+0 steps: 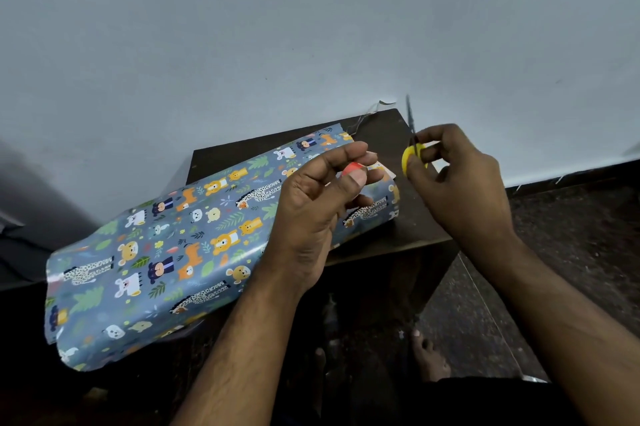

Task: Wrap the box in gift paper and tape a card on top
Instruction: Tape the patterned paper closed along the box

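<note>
The box, already sheathed in blue gift paper printed with bears, giraffes and leaves, lies slantwise across a small dark desk that stands against a pale wall. The near end of the paper juts out past the desk's edge, open and loose like a sleeve; what sits inside that open end cannot be made out from here. Above the far end of the box, the left hand hovers with fingers curled, its grip pinched around a small red-orange thing held between thumb and fingertips — too hidden to say what it is. Just beside it, to the right, the right hand has its grip clamped on a pair of scissors, fingers through the yellow handles, the dark blades pointing straight up toward the wall. A thin curl of clear strip stands up from the desk's far corner, near the blade tips. Below, on the dark speckled floor, a bare foot shows between the two forearms.
</note>
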The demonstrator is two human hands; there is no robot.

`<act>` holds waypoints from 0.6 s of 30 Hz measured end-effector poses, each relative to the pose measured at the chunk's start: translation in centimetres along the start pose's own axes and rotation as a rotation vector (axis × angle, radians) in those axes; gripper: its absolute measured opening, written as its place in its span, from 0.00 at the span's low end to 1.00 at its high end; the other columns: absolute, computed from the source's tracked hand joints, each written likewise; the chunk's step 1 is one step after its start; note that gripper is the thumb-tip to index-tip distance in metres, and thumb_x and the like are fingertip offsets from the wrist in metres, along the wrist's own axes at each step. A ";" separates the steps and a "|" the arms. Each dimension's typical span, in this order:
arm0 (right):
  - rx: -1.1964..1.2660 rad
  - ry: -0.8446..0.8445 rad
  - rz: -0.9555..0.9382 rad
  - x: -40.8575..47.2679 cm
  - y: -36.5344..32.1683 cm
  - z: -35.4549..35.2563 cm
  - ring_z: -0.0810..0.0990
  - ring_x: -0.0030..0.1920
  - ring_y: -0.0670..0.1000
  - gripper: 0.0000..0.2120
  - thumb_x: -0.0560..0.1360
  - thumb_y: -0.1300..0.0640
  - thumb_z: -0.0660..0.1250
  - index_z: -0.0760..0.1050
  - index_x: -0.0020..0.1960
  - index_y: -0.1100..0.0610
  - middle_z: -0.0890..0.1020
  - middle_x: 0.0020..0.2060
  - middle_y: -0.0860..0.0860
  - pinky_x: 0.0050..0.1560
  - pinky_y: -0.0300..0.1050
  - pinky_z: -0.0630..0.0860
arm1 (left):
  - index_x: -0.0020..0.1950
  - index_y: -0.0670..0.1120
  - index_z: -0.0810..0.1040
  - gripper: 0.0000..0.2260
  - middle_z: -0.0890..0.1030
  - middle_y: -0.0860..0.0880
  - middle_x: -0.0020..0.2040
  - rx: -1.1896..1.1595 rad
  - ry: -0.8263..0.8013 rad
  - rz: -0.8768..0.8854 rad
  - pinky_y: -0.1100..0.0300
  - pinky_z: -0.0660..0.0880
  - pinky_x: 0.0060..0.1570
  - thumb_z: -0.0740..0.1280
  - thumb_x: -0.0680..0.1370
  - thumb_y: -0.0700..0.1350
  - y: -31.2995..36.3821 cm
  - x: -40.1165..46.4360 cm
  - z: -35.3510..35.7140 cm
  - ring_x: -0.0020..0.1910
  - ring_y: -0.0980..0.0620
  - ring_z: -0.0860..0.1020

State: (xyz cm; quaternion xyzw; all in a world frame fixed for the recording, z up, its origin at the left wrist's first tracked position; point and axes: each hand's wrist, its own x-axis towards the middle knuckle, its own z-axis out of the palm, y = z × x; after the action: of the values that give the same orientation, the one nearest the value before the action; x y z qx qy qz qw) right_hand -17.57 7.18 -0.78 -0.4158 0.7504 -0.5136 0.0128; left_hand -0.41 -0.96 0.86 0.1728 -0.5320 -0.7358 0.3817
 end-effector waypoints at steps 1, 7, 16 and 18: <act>0.031 0.005 -0.030 0.0 -0.1 -0.1 0.77 0.31 0.47 0.10 0.78 0.50 0.70 0.74 0.58 0.47 0.82 0.43 0.44 0.38 0.50 0.77 | 0.63 0.41 0.80 0.14 0.84 0.45 0.58 0.024 -0.001 0.011 0.57 0.79 0.48 0.67 0.78 0.38 0.0 0.0 -0.3 0.58 0.44 0.83; 0.181 -0.349 -0.268 -0.8 -0.4 -0.1 0.79 0.42 0.59 0.12 0.81 0.54 0.67 0.74 0.63 0.50 0.79 0.47 0.45 0.44 0.50 0.75 | 0.64 0.40 0.79 0.15 0.85 0.46 0.59 0.174 0.008 0.072 0.55 0.81 0.52 0.68 0.78 0.31 0.5 -0.1 -1.5 0.61 0.42 0.83; 0.283 -0.560 -0.200 -0.5 0.5 -0.5 0.78 0.42 0.52 0.15 0.78 0.48 0.71 0.79 0.63 0.50 0.82 0.46 0.49 0.46 0.44 0.76 | 0.66 0.43 0.80 0.18 0.85 0.46 0.60 0.338 0.058 0.107 0.46 0.79 0.63 0.72 0.76 0.32 1.1 -0.4 -2.9 0.63 0.46 0.82; 0.285 -0.620 -0.195 -0.7 0.4 -0.5 0.77 0.42 0.45 0.14 0.78 0.49 0.72 0.79 0.62 0.49 0.81 0.45 0.49 0.44 0.35 0.72 | 0.65 0.43 0.80 0.18 0.85 0.47 0.59 0.366 0.059 0.106 0.47 0.79 0.63 0.72 0.77 0.32 1.2 -0.5 -3.0 0.62 0.46 0.82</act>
State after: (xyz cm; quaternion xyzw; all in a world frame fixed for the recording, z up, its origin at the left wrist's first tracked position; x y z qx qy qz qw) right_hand -17.59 8.08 -1.13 -0.6157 0.5885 -0.4612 0.2489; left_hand 2.29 -2.72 0.75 0.2327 -0.6540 -0.6000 0.3977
